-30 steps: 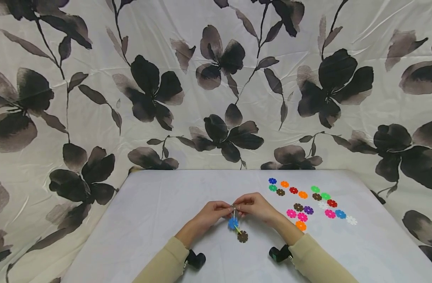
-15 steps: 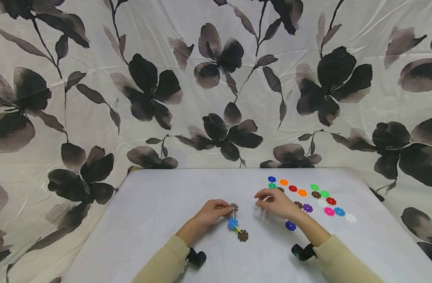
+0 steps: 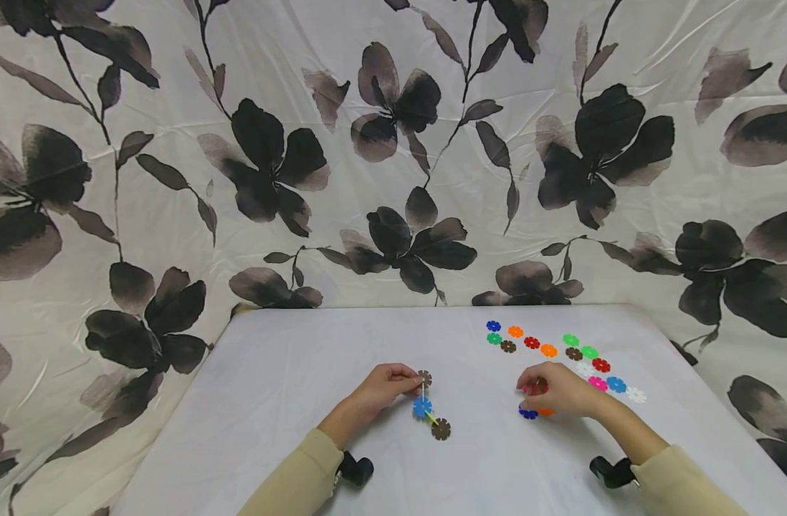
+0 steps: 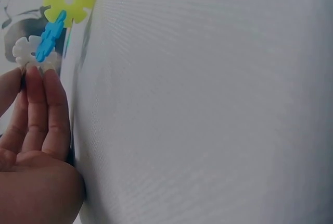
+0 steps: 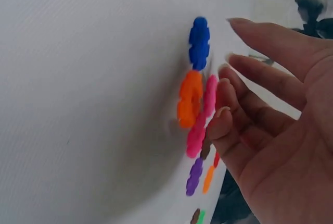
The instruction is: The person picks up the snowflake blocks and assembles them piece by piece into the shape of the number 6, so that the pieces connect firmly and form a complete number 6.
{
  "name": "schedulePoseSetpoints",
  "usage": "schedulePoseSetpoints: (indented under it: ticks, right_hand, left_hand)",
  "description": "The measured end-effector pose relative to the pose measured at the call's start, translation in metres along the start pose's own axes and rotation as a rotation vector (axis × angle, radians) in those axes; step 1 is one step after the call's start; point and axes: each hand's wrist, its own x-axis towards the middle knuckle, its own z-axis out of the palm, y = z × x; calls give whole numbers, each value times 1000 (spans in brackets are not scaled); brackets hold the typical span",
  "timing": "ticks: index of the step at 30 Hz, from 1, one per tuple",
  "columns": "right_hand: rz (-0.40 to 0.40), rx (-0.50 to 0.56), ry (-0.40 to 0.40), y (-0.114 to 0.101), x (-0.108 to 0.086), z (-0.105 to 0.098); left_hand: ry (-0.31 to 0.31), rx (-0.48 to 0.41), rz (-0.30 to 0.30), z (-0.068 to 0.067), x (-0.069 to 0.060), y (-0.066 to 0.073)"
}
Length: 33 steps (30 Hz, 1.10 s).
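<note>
My left hand (image 3: 388, 387) pinches the upper end of a chain of joined snowflake discs. In the head view the chain shows a brown disc (image 3: 424, 378) at the top, a blue disc (image 3: 422, 408) lower down and a brown disc (image 3: 441, 429) at the bottom. The left wrist view shows a white disc (image 4: 23, 50) at the fingertips, joined to the blue one, and a yellow disc (image 4: 70, 0) beyond. My right hand (image 3: 564, 390) hovers with parted fingers over loose discs, holding nothing. Beside its fingers lie a dark blue disc (image 5: 199, 44), an orange disc (image 5: 188, 101) and pink discs (image 5: 196, 136).
More loose snowflake discs lie at the back right of the white table (image 3: 290, 358), among them a red disc (image 3: 601, 365), a light blue disc (image 3: 616, 385) and a white disc (image 3: 636, 395). A floral cloth (image 3: 393, 236) hangs behind the table.
My right hand has left the chain's top and moved right to the loose discs, its fingers now parted. The left hand keeps its pinch on the chain, nearly still.
</note>
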Motion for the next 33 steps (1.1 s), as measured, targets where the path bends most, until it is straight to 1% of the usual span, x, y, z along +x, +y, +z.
schedulePoseSetpoints:
  ticks: [4,9,13,17,20,24,29,33]
  right_hand:
    - [22,-21,-61,6,-8,-2]
    - [13,-13,-86,13,-10,-2]
    - [-7,24,-96,15,-8,-2]
    - [-27,100,-109,16,-3,-3]
    - [-40,157,-91,16,2,-2]
    - [-40,246,-43,11,11,3]
    - [-39,372,18,-2,28,14]
    - [-55,452,56,-14,40,24]
  left_hand:
    - [3,-10,5,1,-1,0]
    - [4,-15,9,0,-2,2]
    - [10,-14,5,0,-1,1]
    - [14,-24,6,1,-1,0]
    - [10,-31,8,0,-1,0]
    - [4,-29,3,0,-2,1]
    - [0,-45,15,-1,-2,0]
    - [-5,-60,29,-1,-1,-2]
